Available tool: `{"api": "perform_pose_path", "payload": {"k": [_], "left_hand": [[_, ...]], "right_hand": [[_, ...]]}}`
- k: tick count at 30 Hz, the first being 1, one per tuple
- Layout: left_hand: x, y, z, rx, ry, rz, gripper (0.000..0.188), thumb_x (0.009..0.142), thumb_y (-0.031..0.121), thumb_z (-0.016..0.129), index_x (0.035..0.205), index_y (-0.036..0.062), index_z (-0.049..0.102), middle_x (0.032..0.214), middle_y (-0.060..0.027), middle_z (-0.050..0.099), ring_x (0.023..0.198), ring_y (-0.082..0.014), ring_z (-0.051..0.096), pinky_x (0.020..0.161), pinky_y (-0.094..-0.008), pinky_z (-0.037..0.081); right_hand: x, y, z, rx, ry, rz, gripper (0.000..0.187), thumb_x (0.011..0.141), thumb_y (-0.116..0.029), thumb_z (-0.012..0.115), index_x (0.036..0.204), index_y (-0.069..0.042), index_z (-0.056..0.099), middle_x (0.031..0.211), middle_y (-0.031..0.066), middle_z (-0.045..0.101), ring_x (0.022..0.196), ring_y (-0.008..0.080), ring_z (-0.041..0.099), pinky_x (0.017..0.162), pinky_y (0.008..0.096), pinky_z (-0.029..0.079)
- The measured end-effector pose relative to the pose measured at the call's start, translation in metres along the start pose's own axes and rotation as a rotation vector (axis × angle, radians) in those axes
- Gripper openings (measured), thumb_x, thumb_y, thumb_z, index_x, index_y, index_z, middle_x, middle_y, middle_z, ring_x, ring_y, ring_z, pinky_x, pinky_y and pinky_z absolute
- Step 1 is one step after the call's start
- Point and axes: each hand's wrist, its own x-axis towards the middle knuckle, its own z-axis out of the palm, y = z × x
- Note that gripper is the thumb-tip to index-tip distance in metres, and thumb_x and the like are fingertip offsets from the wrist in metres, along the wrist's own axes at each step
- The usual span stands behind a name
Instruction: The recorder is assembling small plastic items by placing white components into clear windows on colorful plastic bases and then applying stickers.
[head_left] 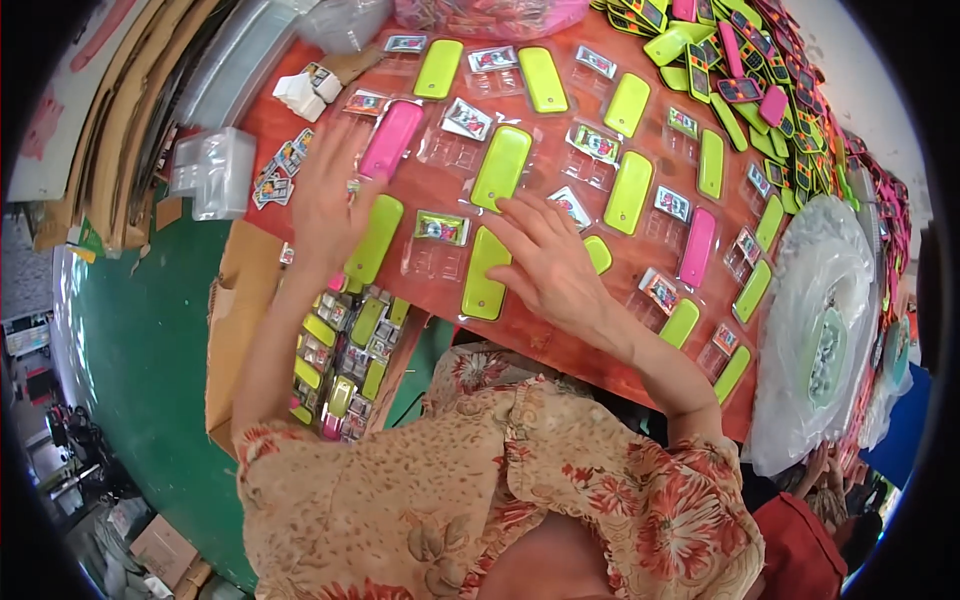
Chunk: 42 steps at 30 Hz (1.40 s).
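Rows of clear plastic blister trays lie on the red table, each with a toy phone and a small picture card. My left hand (335,195) is over the table's left end with its fingers stretched out. Next to it are a pink toy phone (391,139) and a lime toy phone (376,240); its fingers partly cover the tray there. My right hand (556,262) is spread in the middle, its fingertips by the lower end of one lime toy phone (501,168). Another lime toy phone (485,273) lies beside its thumb. Neither hand visibly holds anything.
A cardboard box (238,335) of packed trays stands below the table's left edge. Loose picture cards (285,172) and stacked clear trays (212,172) are at the left. Toy phones (770,90) heap at the far right, above a clear plastic bag (785,330).
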Motion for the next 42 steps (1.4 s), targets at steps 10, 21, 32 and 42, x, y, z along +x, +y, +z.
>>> {"api": "perform_pose_path", "payload": {"k": [10,21,32,42], "left_hand": [[-0.087,0.018,0.021,0.249,-0.279,-0.331,0.064,0.079,0.049,0.046,0.127,0.0077,0.035,0.132,-0.0216,0.026,0.121,-0.0418,0.023,0.096,-0.0571,0.017],[-0.058,0.044,0.031,0.083,0.095,-0.210,0.043,0.078,0.017,0.052,0.116,-0.0020,0.043,0.114,-0.0215,0.045,0.110,-0.0384,0.037,0.096,-0.0474,0.024],[0.005,0.168,0.063,-0.461,-0.276,0.158,0.027,0.077,0.008,0.056,0.103,0.0013,0.055,0.112,-0.0183,0.048,0.105,-0.0336,0.046,0.087,-0.0388,0.038],[0.034,0.331,0.103,-0.917,-0.454,0.433,0.021,0.076,0.008,0.058,0.096,0.0009,0.057,0.090,-0.0143,0.060,0.082,-0.0278,0.059,0.069,-0.0326,0.046]], "right_hand": [[0.009,0.021,0.042,-0.131,-0.167,-0.160,0.050,0.072,-0.034,0.061,0.112,-0.006,0.048,0.120,0.0129,0.042,0.117,0.0337,0.034,0.094,0.0518,0.027],[-0.031,0.038,0.004,0.283,0.183,-0.082,0.039,0.073,-0.018,0.062,0.109,-0.008,0.051,0.111,0.0121,0.049,0.103,0.0288,0.048,0.087,0.0397,0.039],[-0.278,0.090,-0.233,-0.762,0.786,0.935,0.021,0.077,-0.005,0.048,0.095,-0.002,0.056,0.091,0.0134,0.059,0.086,0.0281,0.057,0.075,0.0340,0.044],[-0.318,0.087,-0.208,-0.642,0.520,1.143,0.021,0.078,-0.020,0.045,0.083,-0.006,0.060,0.081,0.0147,0.061,0.072,0.0330,0.057,0.066,0.0396,0.044]]}}
